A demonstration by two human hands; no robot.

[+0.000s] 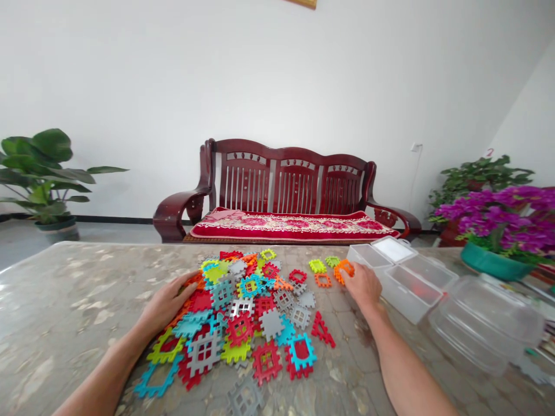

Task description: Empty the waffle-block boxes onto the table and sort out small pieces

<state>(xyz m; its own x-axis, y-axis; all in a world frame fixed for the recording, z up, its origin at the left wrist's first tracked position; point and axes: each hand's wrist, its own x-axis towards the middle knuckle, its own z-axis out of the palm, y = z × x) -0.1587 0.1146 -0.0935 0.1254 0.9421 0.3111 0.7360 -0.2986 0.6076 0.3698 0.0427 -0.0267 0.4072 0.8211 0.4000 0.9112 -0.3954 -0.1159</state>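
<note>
A heap of flat plastic interlocking tiles (pixel 247 312) in red, teal, grey, yellow-green and orange lies on the marbled table (pixel 65 300). My left hand (pixel 167 300) rests flat on the heap's left edge, fingers stretched out over an orange and a red tile. My right hand (pixel 362 283) is at the heap's right side, its fingers closed on an orange tile (pixel 344 268). Just right of that hand stands a clear divided plastic box (pixel 401 277).
A clear lid or second clear container (pixel 485 323) lies at the right. A teal pot of purple flowers (pixel 498 231) stands at the table's right edge. Beyond the table are a dark wooden bench (pixel 286 196) with a red cushion and a leafy plant (pixel 43 179).
</note>
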